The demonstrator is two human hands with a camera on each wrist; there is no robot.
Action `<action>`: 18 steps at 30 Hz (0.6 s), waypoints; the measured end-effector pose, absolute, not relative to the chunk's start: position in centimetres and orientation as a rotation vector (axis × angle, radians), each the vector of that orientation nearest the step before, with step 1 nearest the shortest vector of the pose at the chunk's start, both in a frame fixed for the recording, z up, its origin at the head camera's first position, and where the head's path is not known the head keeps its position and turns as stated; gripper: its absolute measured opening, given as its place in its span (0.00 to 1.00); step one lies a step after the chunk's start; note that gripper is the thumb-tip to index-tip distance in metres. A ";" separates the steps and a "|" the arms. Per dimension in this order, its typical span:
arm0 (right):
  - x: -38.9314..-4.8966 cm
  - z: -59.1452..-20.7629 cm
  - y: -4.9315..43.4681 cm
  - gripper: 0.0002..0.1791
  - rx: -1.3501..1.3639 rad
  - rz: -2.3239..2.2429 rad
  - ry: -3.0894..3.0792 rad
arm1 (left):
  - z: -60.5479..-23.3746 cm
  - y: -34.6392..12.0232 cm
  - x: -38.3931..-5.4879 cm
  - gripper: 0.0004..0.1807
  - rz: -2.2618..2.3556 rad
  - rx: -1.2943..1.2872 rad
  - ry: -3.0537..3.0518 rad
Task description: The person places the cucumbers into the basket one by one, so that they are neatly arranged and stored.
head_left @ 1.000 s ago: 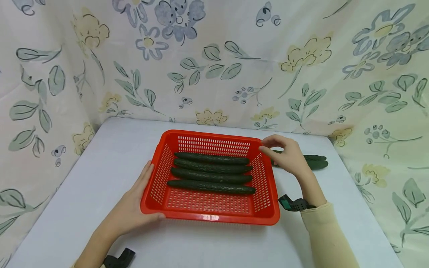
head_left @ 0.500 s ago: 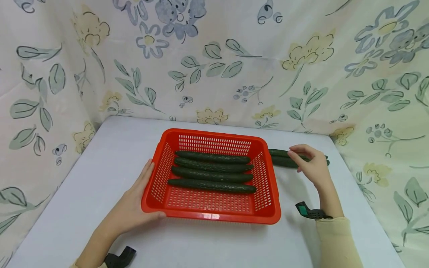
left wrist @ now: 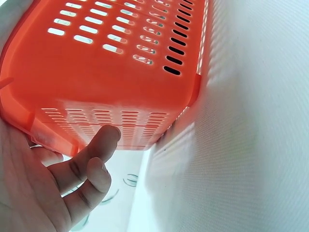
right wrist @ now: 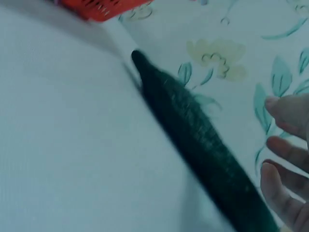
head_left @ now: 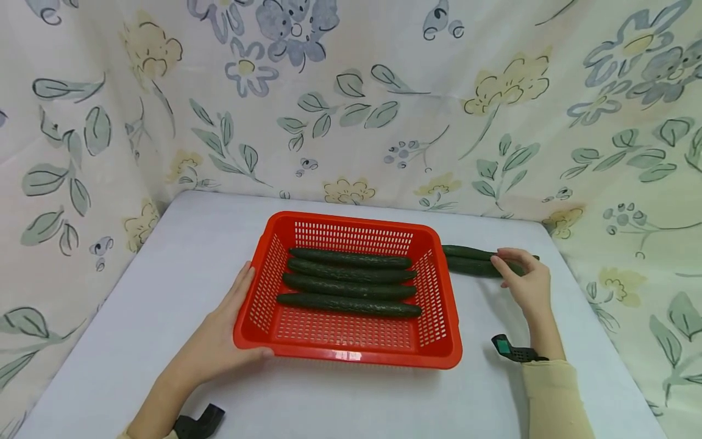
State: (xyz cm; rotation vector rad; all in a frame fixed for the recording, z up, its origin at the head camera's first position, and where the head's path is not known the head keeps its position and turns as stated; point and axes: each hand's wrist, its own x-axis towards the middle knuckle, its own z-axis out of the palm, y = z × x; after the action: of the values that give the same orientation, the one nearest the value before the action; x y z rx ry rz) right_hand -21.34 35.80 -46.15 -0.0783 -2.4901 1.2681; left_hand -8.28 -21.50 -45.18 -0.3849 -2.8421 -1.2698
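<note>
A red perforated plastic basket stands mid-table with several dark green cucumbers lying side by side in it. My left hand holds its near left corner, thumb along the front rim and fingers against the left side. From the left wrist, bent fingertips show beside the basket wall. To the right of the basket lie two more cucumbers, partly covered by my right hand. That hand hovers over their right part, thumb and fingers loosely bent. In the right wrist view its fingers are apart from a cucumber.
A white cloth covers the table. Behind it hangs a floral curtain, which also runs along the left and right sides. Black straps with small devices sit on both wrists.
My right hand has moved from the basket's right rim rightward and down to the two cucumbers on the table. The left hand and the basket have stayed put.
</note>
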 end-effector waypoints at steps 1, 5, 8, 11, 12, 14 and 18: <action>-21.5 -46.5 35.9 0.20 -0.078 1.233 -2.487 | -45.2 -21.5 -8.3 0.76 -1.268 -0.383 -2.843; -21.7 -47.8 36.5 0.19 -0.111 1.146 -2.489 | -45.2 -21.5 -8.2 0.76 -1.251 -0.378 -2.847; -21.5 -48.2 36.7 0.19 -0.145 1.123 -2.500 | -45.2 -21.5 -8.2 0.76 -1.250 -0.369 -2.845; -21.4 -48.5 37.1 0.20 -0.156 1.051 -2.540 | -45.1 -21.5 -8.3 0.76 -1.254 -0.364 -2.845; -21.4 -48.6 37.2 0.20 -0.145 1.013 -2.556 | -45.1 -21.5 -8.3 0.76 -1.258 -0.360 -2.844; -21.5 -48.9 37.5 0.20 -0.093 0.975 -2.581 | -45.1 -21.5 -8.3 0.76 -1.258 -0.367 -2.844; -21.8 -49.4 38.0 0.21 0.031 0.973 -2.598 | -45.1 -21.5 -8.2 0.76 -1.258 -0.380 -2.840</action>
State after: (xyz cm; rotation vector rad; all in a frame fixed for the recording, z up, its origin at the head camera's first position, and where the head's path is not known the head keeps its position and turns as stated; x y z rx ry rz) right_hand -21.78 37.95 -49.42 0.0310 -2.5984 0.9726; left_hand -8.25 -21.48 -45.13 -0.3804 -2.8396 -1.2582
